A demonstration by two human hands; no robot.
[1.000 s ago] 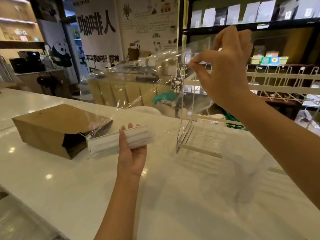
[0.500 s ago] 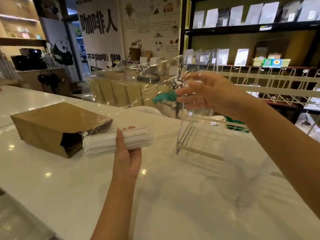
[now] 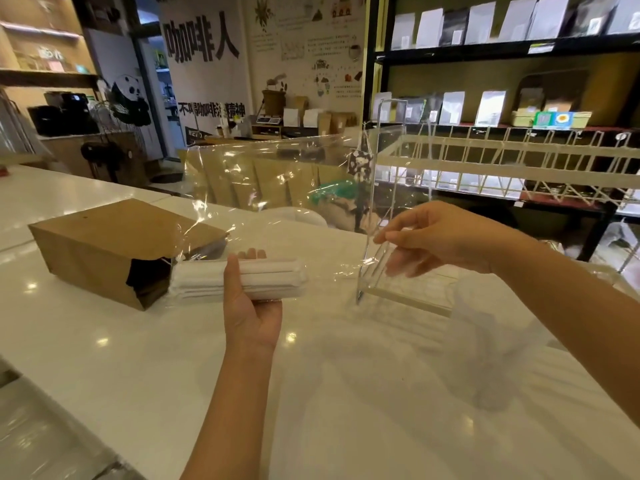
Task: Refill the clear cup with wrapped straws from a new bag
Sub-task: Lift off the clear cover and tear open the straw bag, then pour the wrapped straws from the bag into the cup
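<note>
**Straw bundle gripped, clear bag pinched open above the table**

Nearest the camera, the glossy white table (image 3: pixel 145 368) carries everything. Above it, the left hand (image 3: pixel 252 308) wraps its fingers around a bundle of white paper-wrapped straws (image 3: pixel 239 280), held level, the bundle lying inside the lower end of a clear, crinkled plastic bag (image 3: pixel 277 181). To the right, the right hand (image 3: pixel 436 237) pinches the bag's far edge between thumb and fingertips, stretching the film upward. Left of the straws, a brown paper bag (image 3: pixel 114 244) lies on its side, mouth open toward them. Behind the right hand stands a white wire rack (image 3: pixel 485 161). Farther back, dark shelves (image 3: pixel 502 50) hold pouches.
</note>
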